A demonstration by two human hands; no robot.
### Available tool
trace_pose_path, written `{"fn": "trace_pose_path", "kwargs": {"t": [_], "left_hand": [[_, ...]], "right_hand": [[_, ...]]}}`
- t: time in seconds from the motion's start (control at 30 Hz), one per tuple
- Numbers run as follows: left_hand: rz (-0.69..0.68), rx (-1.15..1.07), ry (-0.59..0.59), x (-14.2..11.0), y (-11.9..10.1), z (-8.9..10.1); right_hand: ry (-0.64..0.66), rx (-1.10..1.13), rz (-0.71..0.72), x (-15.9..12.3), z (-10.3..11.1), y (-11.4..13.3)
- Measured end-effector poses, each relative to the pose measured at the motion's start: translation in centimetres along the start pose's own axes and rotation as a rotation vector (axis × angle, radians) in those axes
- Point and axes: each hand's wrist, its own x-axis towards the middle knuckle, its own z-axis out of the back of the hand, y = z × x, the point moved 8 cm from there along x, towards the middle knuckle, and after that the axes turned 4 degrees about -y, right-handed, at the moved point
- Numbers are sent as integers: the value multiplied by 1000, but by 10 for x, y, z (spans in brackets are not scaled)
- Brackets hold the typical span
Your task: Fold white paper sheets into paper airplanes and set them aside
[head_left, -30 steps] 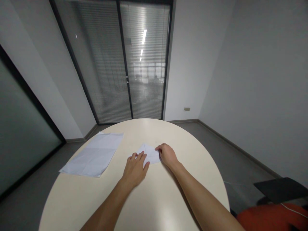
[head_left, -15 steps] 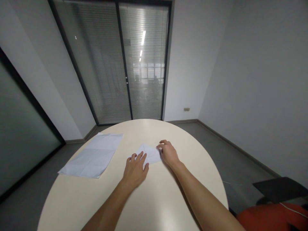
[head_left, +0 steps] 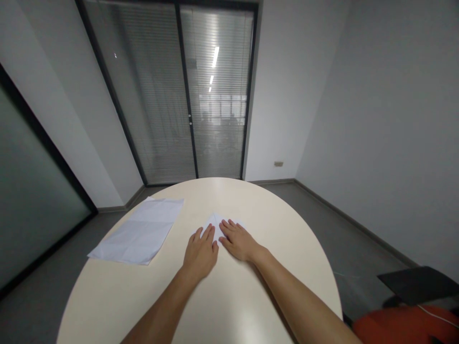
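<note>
Paper (head_left: 214,220), one, white, creased, inward from the far edge of the table (head_left: 283,229), partly hidden beneath my hands. My left hand (head_left: 201,253), fingers slightly spread, lies on its left part; my right hand (head_left: 238,240), fingers straight and nearly together, lies over its right. Sheet (head_left: 143,232), one, larger, white, creased, along the table's left edge.

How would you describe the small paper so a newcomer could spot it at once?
Start with the round, pale table. Near its middle, the left hand and right hand lie over the small paper. Unlike the larger white sheet to its left, it is partly covered.
</note>
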Motion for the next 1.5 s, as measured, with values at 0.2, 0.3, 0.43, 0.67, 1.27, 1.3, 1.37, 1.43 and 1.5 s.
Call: {"fn": "trace_pose_path", "kwargs": {"t": [0.2, 0.3, 0.43, 0.67, 1.27, 1.3, 1.37, 1.43, 1.5], "left_hand": [[146, 44, 92, 3, 23, -12], [195, 62, 96, 3, 30, -11], [226, 113, 38, 2, 30, -4], [271, 130, 65, -1, 34, 1], [101, -59, -105, 5, 31, 17], [-5, -133, -74, 4, 18, 14], [-158, -239, 19, 0, -4, 5], [-173, -272, 88, -3, -11, -5], [-134, -258, 122, -4, -11, -12]], "right_hand": [[5, 9, -5, 0, 3, 1], [14, 15, -15, 0, 2, 2], [18, 7, -7, 0, 2, 3], [9, 13, -37, 3, 0, -2], [-34, 3, -82, 2, 8, -12], [-33, 4, -74, 2, 8, -11], [-31, 8, -62, 2, 7, -10], [-32, 11, -57, 2, 6, -11], [-24, 9, -54, 3, 5, -12]]}}
